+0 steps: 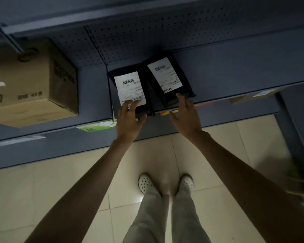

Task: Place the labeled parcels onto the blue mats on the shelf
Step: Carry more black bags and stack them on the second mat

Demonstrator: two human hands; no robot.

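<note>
Head cam: left hand is pinching the left parcel at the shelf's front edge, right hand is touching the right parcel with straight fingers, so I'd be sliding both back squarely.

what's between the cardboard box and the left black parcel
In the head view, between the cardboard box and the left parcel lie only bare blue shelf and a thin dividing strip.

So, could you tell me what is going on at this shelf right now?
A person stands at a blue shelf where two black labeled parcels lie side by side. The left hand grips the near end of the left parcel, while the right hand, fingers straight, touches the near end of the right parcel. A cardboard box sits further left.
</note>
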